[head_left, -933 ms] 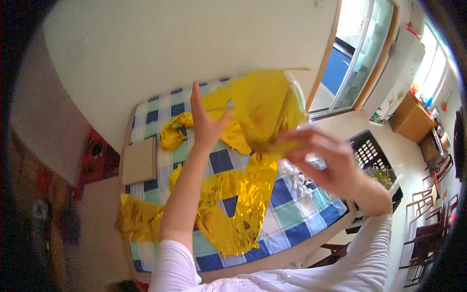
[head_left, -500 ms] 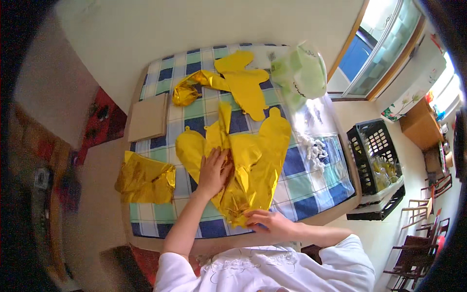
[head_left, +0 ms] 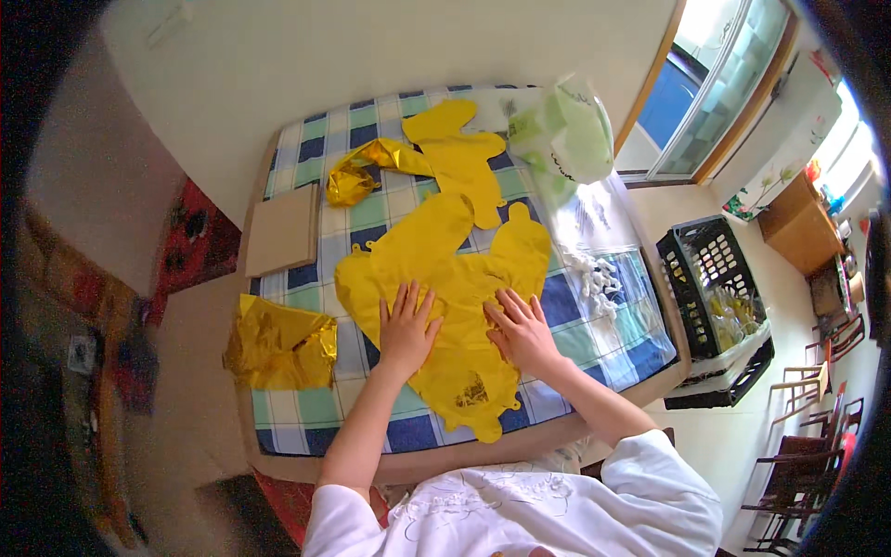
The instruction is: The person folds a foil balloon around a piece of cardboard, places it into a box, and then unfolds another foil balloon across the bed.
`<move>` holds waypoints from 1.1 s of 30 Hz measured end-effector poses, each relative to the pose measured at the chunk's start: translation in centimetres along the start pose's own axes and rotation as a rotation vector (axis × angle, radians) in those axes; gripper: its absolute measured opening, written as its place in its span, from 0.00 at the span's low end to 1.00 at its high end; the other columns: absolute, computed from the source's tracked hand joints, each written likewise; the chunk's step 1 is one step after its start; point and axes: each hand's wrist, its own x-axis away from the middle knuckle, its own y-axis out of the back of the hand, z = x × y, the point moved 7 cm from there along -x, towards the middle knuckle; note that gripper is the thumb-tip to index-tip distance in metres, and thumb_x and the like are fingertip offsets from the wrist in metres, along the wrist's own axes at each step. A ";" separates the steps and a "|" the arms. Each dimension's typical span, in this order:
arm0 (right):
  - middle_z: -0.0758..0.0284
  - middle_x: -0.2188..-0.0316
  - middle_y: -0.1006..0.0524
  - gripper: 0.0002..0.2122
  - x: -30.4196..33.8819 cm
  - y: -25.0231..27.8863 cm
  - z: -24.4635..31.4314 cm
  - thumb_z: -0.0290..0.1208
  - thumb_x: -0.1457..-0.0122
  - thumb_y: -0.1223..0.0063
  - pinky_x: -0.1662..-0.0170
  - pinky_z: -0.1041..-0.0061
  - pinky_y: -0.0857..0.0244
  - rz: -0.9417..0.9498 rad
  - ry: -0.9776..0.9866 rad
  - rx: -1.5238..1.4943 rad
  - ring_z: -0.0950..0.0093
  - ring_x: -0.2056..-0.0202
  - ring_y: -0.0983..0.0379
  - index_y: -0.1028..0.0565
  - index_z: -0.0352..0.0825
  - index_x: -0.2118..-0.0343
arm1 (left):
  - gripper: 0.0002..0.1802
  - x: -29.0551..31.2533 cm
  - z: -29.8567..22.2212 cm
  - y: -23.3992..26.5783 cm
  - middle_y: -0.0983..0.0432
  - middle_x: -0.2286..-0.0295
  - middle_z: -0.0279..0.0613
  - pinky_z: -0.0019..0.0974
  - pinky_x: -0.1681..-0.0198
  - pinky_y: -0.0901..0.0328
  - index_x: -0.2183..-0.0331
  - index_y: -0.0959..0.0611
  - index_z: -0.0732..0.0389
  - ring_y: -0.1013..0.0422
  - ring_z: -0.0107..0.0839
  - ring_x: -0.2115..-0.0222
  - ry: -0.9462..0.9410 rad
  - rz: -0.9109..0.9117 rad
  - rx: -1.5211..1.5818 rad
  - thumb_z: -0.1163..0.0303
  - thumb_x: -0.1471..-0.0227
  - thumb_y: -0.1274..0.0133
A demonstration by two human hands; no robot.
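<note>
A deflated gold foil balloon lies spread out on the checked tablecloth, with rounded lobes and small tabs along its edge. My left hand rests flat on its left part, fingers apart. On its right part lies my right hand, also flat with spread fingers. A dark printed patch shows on the balloon's near end. Just beyond it is another flat gold foil balloon, with a crumpled shiny gold foil piece against its left side. Folded gold foil lies left of my left hand.
A flat tan cardboard piece lies at the table's left edge. A clear and green plastic bag stands at the far right, and small white pieces lie nearer. A black plastic crate stands right of the table.
The near balloon went from gathered and folded to spread flat. My right hand moved from its near end up onto its right part; my left hand stayed about where it was.
</note>
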 end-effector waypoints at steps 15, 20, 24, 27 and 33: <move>0.55 0.48 0.33 0.24 -15.9 -0.8 -10.3 0.33 0.48 0.46 0.46 0.60 0.42 -0.146 -0.193 -0.011 0.57 0.47 0.38 0.34 0.40 0.46 | 0.31 -14.4 10.8 4.6 0.52 0.38 0.47 0.52 0.35 0.61 0.39 0.42 0.58 0.58 0.44 0.36 0.277 0.079 -0.019 0.65 0.42 0.53; 0.53 0.57 0.27 0.19 -22.7 -4.2 -13.8 0.26 0.47 0.53 0.57 0.57 0.35 0.030 -0.388 -0.007 0.54 0.55 0.30 0.32 0.43 0.50 | 0.34 -16.6 16.5 2.6 0.53 0.39 0.54 0.47 0.36 0.56 0.39 0.43 0.61 0.57 0.50 0.37 0.263 -0.005 -0.070 0.70 0.45 0.51; 0.50 0.64 0.25 0.16 -25.8 -4.8 -13.1 0.29 0.45 0.55 0.61 0.53 0.33 0.025 -0.387 -0.138 0.51 0.62 0.27 0.33 0.38 0.52 | 0.30 -18.0 18.6 3.6 0.45 0.42 0.54 0.44 0.38 0.50 0.41 0.39 0.65 0.48 0.48 0.40 0.376 0.007 -0.171 0.75 0.46 0.55; 0.51 0.66 0.24 0.16 -26.0 -4.8 -19.0 0.28 0.45 0.55 0.62 0.54 0.32 -0.161 -0.466 -0.064 0.51 0.64 0.27 0.32 0.35 0.53 | 0.26 -20.6 16.5 2.6 0.39 0.45 0.55 0.42 0.40 0.45 0.44 0.34 0.67 0.42 0.46 0.43 0.352 0.048 -0.111 0.77 0.46 0.59; 0.53 0.54 0.29 0.18 -26.4 -2.3 -17.7 0.24 0.48 0.51 0.56 0.59 0.33 -0.153 -0.440 0.297 0.55 0.54 0.30 0.31 0.36 0.51 | 0.21 -19.4 17.2 2.2 0.37 0.46 0.53 0.39 0.41 0.44 0.49 0.29 0.69 0.39 0.44 0.44 0.285 -0.026 -0.194 0.77 0.45 0.59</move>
